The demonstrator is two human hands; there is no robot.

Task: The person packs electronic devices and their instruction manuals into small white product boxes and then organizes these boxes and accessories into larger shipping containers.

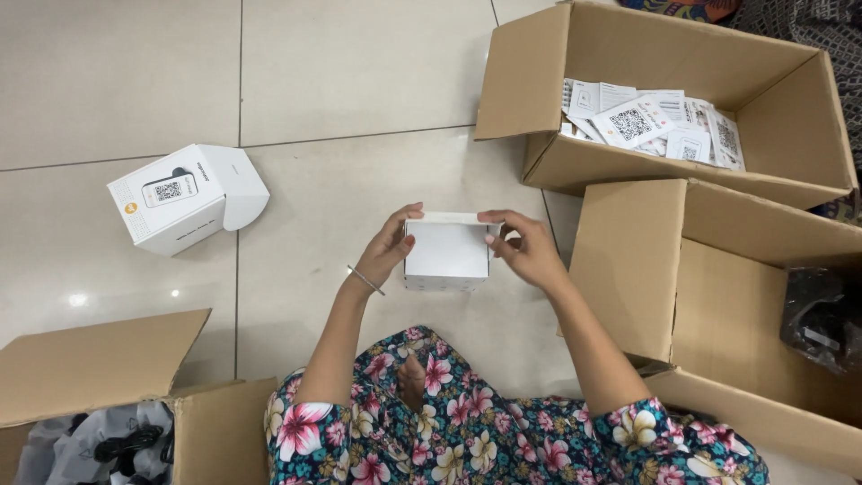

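A small white cardboard box [445, 254] is held between both hands just above the tiled floor, in front of my knees. My left hand [389, 244] grips its left side, thumb at the top corner, with a thin bangle on the wrist. My right hand [525, 246] holds the right side, fingers curled over the top edge and the folded flap. The box's plain white face is turned toward me.
A second white box [184, 199] with its lid open and a device picture on it lies on the floor to the left. A brown carton [790, 99] of white leaflets stands far right, another carton [718, 296] with black bagged items below it, and a third carton [99, 368] at bottom left.
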